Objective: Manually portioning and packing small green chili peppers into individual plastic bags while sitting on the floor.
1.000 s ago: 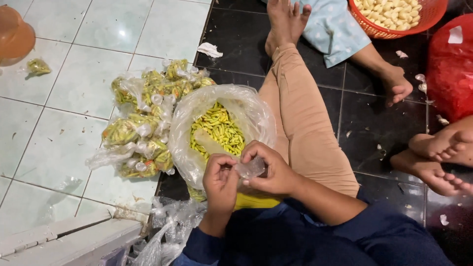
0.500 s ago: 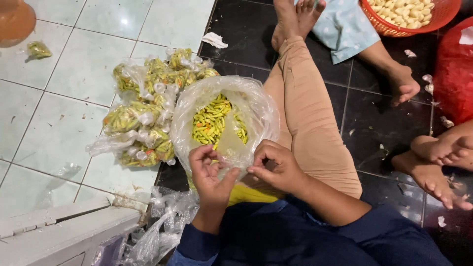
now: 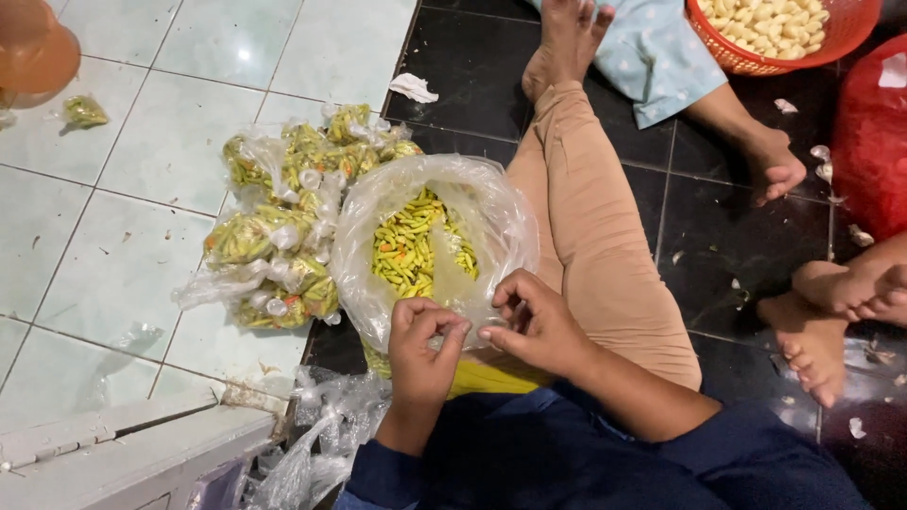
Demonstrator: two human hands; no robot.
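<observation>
While chillies fill the big clear bag (image 3: 425,236), its near rim is pinched by the left hand (image 3: 422,351) and right hand (image 3: 539,326). Small tied bags (image 3: 283,227) are piled just beside it on the floor (image 3: 113,274).

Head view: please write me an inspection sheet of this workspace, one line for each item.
Surface: tiled floor, pale green on the left, black on the right.
Job's things: large clear bag of small yellow-green chillies, open at the top; pile of small filled, tied bags beside it on the pale tiles.
Clutter: empty clear bags near the knee; one stray small bag; pale scraps on the black tiles.
Grippers: left hand and right hand meet at the big bag's near edge; what the fingers pinch cannot be told.
Cables: nothing seen.
Surroundings: red basket of pale pieces; red bag; other people's bare feet.
</observation>
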